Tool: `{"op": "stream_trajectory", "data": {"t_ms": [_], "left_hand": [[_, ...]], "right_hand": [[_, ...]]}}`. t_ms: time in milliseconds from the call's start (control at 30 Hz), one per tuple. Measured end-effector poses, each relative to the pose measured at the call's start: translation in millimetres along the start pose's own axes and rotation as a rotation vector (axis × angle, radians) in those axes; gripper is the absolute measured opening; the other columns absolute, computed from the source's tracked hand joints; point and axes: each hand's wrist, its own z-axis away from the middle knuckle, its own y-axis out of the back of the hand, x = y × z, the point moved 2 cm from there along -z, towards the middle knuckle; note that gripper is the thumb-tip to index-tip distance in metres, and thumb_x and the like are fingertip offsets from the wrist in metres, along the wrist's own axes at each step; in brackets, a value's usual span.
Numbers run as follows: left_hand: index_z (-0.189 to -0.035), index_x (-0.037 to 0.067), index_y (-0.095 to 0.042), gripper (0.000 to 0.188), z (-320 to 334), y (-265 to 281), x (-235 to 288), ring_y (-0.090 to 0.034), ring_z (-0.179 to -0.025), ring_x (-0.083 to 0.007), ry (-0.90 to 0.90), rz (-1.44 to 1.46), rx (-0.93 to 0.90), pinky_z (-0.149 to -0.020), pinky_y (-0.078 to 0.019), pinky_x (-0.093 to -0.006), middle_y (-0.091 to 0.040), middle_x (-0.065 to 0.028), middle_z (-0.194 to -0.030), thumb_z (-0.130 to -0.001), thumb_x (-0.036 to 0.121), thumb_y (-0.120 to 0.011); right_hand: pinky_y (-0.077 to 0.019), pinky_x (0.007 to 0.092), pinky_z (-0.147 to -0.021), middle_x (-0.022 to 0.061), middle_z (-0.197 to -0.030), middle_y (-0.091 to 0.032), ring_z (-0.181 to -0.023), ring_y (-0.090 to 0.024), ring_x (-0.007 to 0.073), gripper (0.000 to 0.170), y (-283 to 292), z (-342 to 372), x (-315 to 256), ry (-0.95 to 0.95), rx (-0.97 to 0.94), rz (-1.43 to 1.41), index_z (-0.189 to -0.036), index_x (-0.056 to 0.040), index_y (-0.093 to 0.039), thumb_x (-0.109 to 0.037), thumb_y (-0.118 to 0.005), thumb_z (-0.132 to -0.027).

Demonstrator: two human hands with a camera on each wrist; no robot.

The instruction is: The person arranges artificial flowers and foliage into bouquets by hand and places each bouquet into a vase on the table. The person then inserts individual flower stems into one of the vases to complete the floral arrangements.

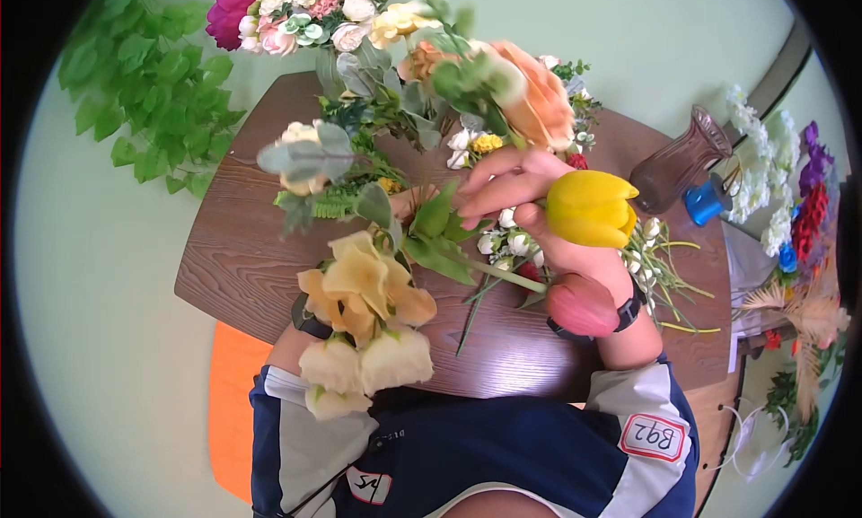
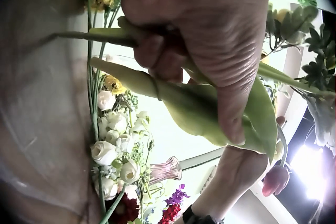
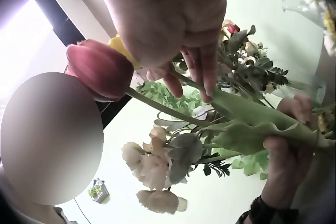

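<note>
Nearest you is your navy and grey shirt (image 1: pixel 503 437), with a white label (image 1: pixel 654 439) on the right sleeve. Just past it, peach-yellow blossoms (image 1: pixel 368 285) and paler cream blooms (image 1: pixel 364 370) hang toward you. The pink tulip (image 1: pixel 584 305) bends out on its stem in front of your right wrist, and the yellow tulip (image 1: pixel 588 210) lies just beyond, covering part of that hand. Your left grip (image 2: pixel 205 29) is curled round the stems of the bunch, by the base of the broad green leaves (image 2: pixel 194 111), and holds it above the surface (image 1: pixel 238 249). Your right grip (image 3: pixel 173 19) is relaxed, its fingers stretched out at the leaves and tulip stems. Farther up in the bunch, a peach rose (image 1: pixel 534 96) leans outward, slightly blurred.

Below the bunch, white roses (image 1: pixel 516 241) lie on the surface. Toward its far right are a purplish glass vase (image 1: pixel 678 163) and, just beside it, a blue spool (image 1: pixel 705 201). Farther off, green foliage (image 1: pixel 166 78) hangs at the left, and purple flowers (image 1: pixel 813 150) stand at the right.
</note>
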Motion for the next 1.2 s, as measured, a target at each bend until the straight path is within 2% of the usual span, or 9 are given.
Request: {"op": "stream_trajectory", "data": {"t_ms": [233, 300, 467, 567, 633, 667, 900, 1033, 1200], "left_hand": [[-0.114, 0.001, -0.049, 0.044, -33, -7, -1, -0.052, -0.084, -0.0072, -0.048, -0.046, 0.056, -0.067, -0.0444, -0.0208, -0.056, -0.0035, -0.1, -0.075, 0.009, -0.068], [-0.114, 0.002, -0.049, 0.044, 49, 2, -9, -0.052, -0.085, -0.0075, -0.062, -0.066, 0.074, -0.067, -0.0445, -0.021, -0.056, -0.0037, -0.101, -0.075, 0.009, -0.068], [-0.115, 0.002, -0.049, 0.044, 139, 3, -17, -0.052, -0.088, -0.0082, -0.094, -0.113, 0.116, -0.069, -0.0447, -0.0216, -0.056, -0.004, -0.103, -0.075, 0.009, -0.068], [-0.115, 0.002, -0.049, 0.045, 111, 3, -16, -0.052, -0.089, -0.0086, -0.118, -0.133, 0.137, -0.07, -0.0449, -0.0219, -0.056, -0.0042, -0.104, -0.075, 0.009, -0.068], [-0.115, 0.002, -0.049, 0.045, 72, -5, -16, -0.052, -0.09, -0.0088, -0.132, -0.148, 0.153, -0.071, -0.045, -0.0221, -0.056, -0.0044, -0.105, -0.075, 0.009, -0.068], [-0.115, 0.002, -0.049, 0.045, 110, 3, -3, -0.052, -0.09, -0.009, -0.138, -0.155, 0.16, -0.071, -0.045, -0.0223, -0.056, -0.0044, -0.105, -0.075, 0.009, -0.068], [-0.116, 0.003, -0.048, 0.045, 83, -1, -17, -0.053, -0.093, -0.0099, -0.193, -0.198, 0.198, -0.074, -0.0454, -0.023, -0.055, -0.005, -0.108, -0.075, 0.008, -0.068], [-0.117, 0.003, -0.047, 0.047, 80, -5, -16, -0.053, -0.096, -0.0112, -0.2, -0.134, 0.239, -0.077, -0.0454, -0.0242, -0.055, -0.0052, -0.11, -0.075, 0.008, -0.068], [-0.114, 0.003, -0.05, 0.046, 84, 0, -19, -0.055, -0.095, -0.0125, -0.094, -0.193, 0.374, -0.077, -0.0467, -0.0254, -0.057, -0.0057, -0.107, -0.073, 0.008, -0.071]], "right_hand": [[-0.042, 0.0366, -0.081, 0.0097, -0.098, -0.057, -0.091, -0.053, 0.0232, 0.041, -2, 1, 2, -0.024, -0.11, -0.145, -0.092, -0.0038, -0.066, -0.039, -0.045, -0.091], [-0.0443, 0.0324, -0.078, 0.009, -0.094, -0.06, -0.085, -0.055, 0.0221, 0.017, 1, 0, 8, 0.099, -0.124, -0.042, -0.095, -0.0041, -0.064, -0.013, -0.053, -0.086], [-0.0456, 0.0346, -0.078, 0.0103, -0.091, -0.062, -0.089, -0.056, 0.0257, 0.014, 1, -1, 8, 0.222, -0.053, 0.062, -0.092, -0.0061, -0.065, -0.011, -0.06, -0.08], [-0.0459, 0.0343, -0.078, 0.0114, -0.096, -0.061, -0.091, -0.056, 0.0285, 0.02, -4, 4, 15, 0.302, -0.106, 0.075, -0.096, -0.0053, -0.064, -0.008, -0.063, -0.077], [-0.0421, 0.0328, -0.087, 0.0094, -0.111, -0.057, -0.102, -0.053, 0.0232, 0.034, -7, -1, 12, 0.199, -0.278, 0.05, -0.109, -0.0019, -0.058, -0.024, -0.06, -0.083], [-0.0429, 0.0321, -0.082, 0.0099, -0.108, -0.057, -0.095, -0.055, 0.0211, 0.032, -11, 2, -1, -0.047, -0.208, -0.09, -0.109, -0.0018, -0.057, -0.021, -0.06, -0.084], [-0.0446, 0.0317, -0.081, 0.0097, -0.101, -0.055, -0.094, -0.056, 0.0204, 0.033, -24, 6, 19, -0.045, 0.07, -0.182, -0.108, 0.0012, -0.053, -0.009, -0.063, -0.079], [-0.044, 0.0328, -0.078, 0.0089, -0.098, -0.059, -0.09, -0.057, 0.0239, 0.029, -27, 6, 25, 0.161, 0.283, 0.226, -0.102, -0.0027, -0.055, -0.007, -0.065, -0.075], [-0.0457, 0.0314, -0.075, 0.0117, -0.105, -0.061, -0.082, -0.059, 0.024, 0.025, -33, 4, 19, 0.127, 0.071, 0.267, -0.097, -0.0008, -0.055, -0.007, -0.065, -0.075]]}}
